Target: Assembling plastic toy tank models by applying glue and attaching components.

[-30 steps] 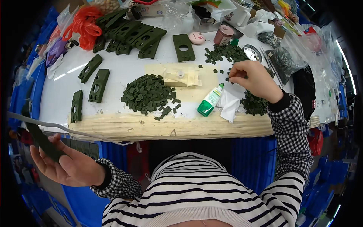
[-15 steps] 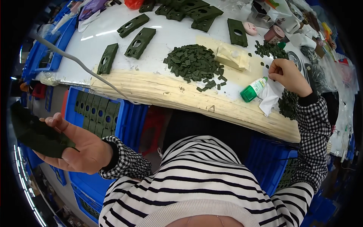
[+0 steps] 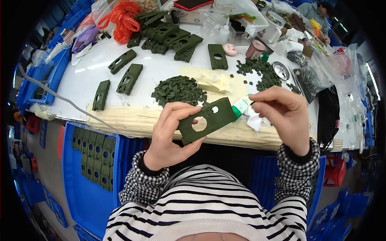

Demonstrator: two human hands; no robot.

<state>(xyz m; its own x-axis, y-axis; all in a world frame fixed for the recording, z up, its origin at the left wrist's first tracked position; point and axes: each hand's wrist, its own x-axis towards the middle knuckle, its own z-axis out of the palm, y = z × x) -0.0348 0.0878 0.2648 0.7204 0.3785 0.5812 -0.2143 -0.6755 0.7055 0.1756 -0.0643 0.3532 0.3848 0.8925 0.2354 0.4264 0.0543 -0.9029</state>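
Note:
My left hand (image 3: 167, 136) grips a dark green plastic plate (image 3: 217, 118) by its edges, fingers on top and thumb below. The plate is tilted and has one large round hole and a smaller one. Just beyond its right end, my right hand (image 3: 287, 116) is pinched closed; a small dark bit shows at the fingertips, too small to name. Behind the plate lies a heap of small dark green pieces (image 3: 177, 90). A green glue bottle (image 3: 241, 106) with a white label lies between my hands, partly covered by the plate, beside a white tissue (image 3: 254, 121).
Similar green plates (image 3: 130, 78) lie at the left and back of the table. Another scatter of small pieces (image 3: 263, 74) is near a round metal tin (image 3: 280, 70). A blue crate (image 3: 90, 201) with rows of plates stands at lower left. A grey cable (image 3: 60, 96) crosses the left side.
My left hand has brought the green plate from the far left to in front of me. My right hand has moved left and nearer, staying pinched. The view has shifted.

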